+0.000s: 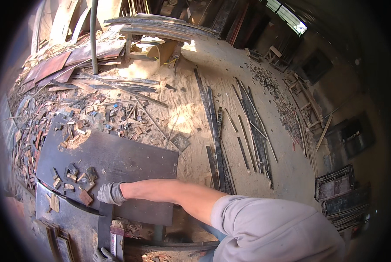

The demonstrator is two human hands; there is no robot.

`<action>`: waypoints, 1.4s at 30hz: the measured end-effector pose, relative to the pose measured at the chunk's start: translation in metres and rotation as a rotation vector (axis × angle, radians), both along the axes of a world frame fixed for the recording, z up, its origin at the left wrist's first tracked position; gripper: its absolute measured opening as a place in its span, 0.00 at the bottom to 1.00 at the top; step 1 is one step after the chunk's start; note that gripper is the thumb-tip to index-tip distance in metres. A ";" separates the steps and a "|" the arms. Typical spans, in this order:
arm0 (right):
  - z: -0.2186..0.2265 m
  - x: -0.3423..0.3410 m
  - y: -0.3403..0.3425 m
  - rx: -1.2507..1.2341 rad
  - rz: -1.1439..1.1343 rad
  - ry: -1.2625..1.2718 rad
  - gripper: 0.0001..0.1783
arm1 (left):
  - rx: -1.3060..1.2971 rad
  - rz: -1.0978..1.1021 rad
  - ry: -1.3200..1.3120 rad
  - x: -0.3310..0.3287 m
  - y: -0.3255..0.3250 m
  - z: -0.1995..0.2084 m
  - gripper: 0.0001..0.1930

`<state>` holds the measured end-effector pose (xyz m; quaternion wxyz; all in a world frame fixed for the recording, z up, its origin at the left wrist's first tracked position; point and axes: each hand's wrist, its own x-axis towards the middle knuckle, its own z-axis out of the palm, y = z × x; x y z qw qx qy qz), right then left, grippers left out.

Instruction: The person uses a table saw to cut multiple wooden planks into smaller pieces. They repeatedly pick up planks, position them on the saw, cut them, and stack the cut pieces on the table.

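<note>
My right hand (110,194), in a grey knit glove, reaches left across a dark tabletop (134,161). Its fingers are curled together; what they hold, if anything, is hidden. Just left of it lie a reddish-brown wood block (86,198) and several small dark-faced wood offcuts (71,174). My left hand (104,255), also gloved, shows only partly at the lower edge. Its fingers are apart on the table beside a wooden piece with a pale, ruler-like strip (113,243). A long dark gap (73,200) crosses the table left of my right hand.
Sawdust and chips (77,139) lie on the table's far part. Beyond its left side spreads a heap of wood scraps (33,126). Long dark strips (217,144) lie on the sandy floor ahead. Stacked boards (160,25) stand at the back, with wooden frames (335,185) at right.
</note>
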<state>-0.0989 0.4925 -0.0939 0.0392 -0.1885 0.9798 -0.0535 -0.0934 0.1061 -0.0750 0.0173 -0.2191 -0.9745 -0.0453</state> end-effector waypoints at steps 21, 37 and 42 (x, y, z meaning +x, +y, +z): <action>0.046 0.058 0.019 -0.363 -0.559 0.015 0.51 | 0.038 0.098 -0.215 -0.059 0.017 -0.008 0.34; 0.388 0.822 0.290 1.046 -2.352 -0.001 0.31 | 0.203 -0.075 0.023 0.075 0.015 -0.036 0.26; 0.325 0.829 0.322 0.467 -1.957 0.092 0.26 | 0.104 -0.033 -0.053 0.142 0.003 -0.026 0.28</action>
